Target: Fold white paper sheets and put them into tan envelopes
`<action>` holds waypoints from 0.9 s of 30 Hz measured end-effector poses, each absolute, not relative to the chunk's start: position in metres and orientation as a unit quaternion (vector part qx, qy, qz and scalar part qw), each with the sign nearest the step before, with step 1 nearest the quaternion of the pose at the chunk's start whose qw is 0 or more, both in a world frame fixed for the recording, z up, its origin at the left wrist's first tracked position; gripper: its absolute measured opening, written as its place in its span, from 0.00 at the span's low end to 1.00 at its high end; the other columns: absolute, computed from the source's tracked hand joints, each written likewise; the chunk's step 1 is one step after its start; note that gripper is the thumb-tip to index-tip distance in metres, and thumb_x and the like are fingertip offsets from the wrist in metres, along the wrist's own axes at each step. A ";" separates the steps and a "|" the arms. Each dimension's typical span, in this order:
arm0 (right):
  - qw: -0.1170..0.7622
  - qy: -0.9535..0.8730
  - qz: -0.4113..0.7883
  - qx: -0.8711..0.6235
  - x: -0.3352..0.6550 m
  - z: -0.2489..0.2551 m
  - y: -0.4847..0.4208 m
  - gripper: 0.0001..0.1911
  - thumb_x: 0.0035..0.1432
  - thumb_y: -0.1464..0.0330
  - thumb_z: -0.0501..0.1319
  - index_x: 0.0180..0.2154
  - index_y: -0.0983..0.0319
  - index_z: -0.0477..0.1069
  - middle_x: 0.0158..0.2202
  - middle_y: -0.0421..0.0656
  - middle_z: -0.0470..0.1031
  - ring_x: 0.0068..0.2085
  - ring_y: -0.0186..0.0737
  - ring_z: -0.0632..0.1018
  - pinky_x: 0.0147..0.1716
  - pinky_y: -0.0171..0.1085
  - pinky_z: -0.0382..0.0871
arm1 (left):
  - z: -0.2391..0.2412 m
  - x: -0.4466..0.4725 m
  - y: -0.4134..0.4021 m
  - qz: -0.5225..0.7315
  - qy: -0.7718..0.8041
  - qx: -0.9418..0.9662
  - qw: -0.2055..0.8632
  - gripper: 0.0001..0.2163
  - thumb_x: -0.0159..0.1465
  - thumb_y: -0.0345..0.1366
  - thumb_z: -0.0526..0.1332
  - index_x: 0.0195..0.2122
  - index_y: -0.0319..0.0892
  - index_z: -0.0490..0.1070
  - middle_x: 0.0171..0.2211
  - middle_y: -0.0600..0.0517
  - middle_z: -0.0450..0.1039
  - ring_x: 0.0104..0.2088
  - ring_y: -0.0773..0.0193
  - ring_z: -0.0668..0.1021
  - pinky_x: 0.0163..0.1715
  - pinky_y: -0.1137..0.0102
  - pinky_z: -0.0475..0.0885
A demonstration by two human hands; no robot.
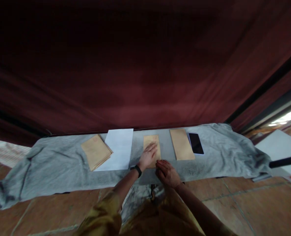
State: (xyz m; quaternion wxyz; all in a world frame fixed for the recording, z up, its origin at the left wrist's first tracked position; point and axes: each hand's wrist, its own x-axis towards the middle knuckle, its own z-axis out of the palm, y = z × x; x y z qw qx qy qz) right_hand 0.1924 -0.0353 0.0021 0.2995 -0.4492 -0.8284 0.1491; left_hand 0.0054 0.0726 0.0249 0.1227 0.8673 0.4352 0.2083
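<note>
A brown paper envelope (147,140) lies on the grey cloth in front of me. My left hand (149,155), with a black band at the wrist, rests flat across its middle, fingers stretched out. Beside its lower right corner, my right hand (168,173) lies on the cloth with its fingertips at the envelope's edge. Its fingers are extended, and I see nothing held in them. To the left, a stack of brown envelopes (96,151) partly overlaps some white paper (120,144). On the right is another stack of brown envelopes (181,144).
A dark-screened phone (196,143) lies right of the right-hand stack. Grey cloth (59,160) covers the narrow surface, which runs along a dark red wall or panel (145,98). Tiled floor (233,203) shows below. A white panel (280,147) and a black bar stand at far right.
</note>
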 end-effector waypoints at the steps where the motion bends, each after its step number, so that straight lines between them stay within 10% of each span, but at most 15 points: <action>1: 0.307 -0.827 0.150 -0.448 0.192 0.002 -0.035 0.21 0.68 0.68 0.54 0.60 0.60 0.70 0.60 0.50 0.74 0.61 0.46 0.74 0.64 0.53 0.66 | 0.025 0.013 0.086 0.190 0.442 0.869 0.114 0.21 0.73 0.38 0.50 0.65 0.41 0.65 0.68 0.46 0.62 0.69 0.58 0.62 0.68 0.57 0.60; 6: 0.324 -0.822 0.146 -0.446 0.191 0.001 -0.035 0.21 0.66 0.69 0.55 0.59 0.60 0.71 0.60 0.50 0.75 0.60 0.47 0.74 0.63 0.54 0.67 | 0.017 0.036 0.125 0.101 0.501 0.855 0.089 0.27 0.74 0.43 0.49 0.70 0.36 0.55 0.72 0.40 0.53 0.72 0.51 0.56 0.70 0.54 0.54; 15: 0.320 -0.818 0.150 -0.453 0.190 0.000 -0.032 0.19 0.67 0.69 0.57 0.57 0.58 0.71 0.58 0.48 0.75 0.58 0.46 0.75 0.63 0.54 0.67 | 0.018 0.032 0.126 0.070 0.435 0.894 0.084 0.18 0.69 0.43 0.63 0.56 0.41 0.70 0.55 0.45 0.72 0.49 0.56 0.78 0.48 0.55 0.77; 22: 0.304 -0.811 0.165 -0.471 0.191 0.001 -0.031 0.15 0.70 0.67 0.56 0.55 0.57 0.74 0.57 0.48 0.77 0.57 0.45 0.76 0.62 0.52 0.67 | 0.009 0.023 0.111 0.042 0.401 0.909 0.103 0.26 0.75 0.46 0.45 0.71 0.44 0.53 0.73 0.48 0.52 0.73 0.57 0.52 0.72 0.55 0.46; 27: 0.305 -0.798 0.178 -0.488 0.190 -0.003 -0.030 0.15 0.70 0.67 0.55 0.54 0.57 0.75 0.56 0.46 0.77 0.57 0.44 0.76 0.61 0.48 0.69 | 0.010 0.012 0.088 0.056 0.373 0.916 0.136 0.25 0.76 0.44 0.43 0.72 0.45 0.53 0.73 0.51 0.52 0.73 0.61 0.51 0.72 0.57 0.43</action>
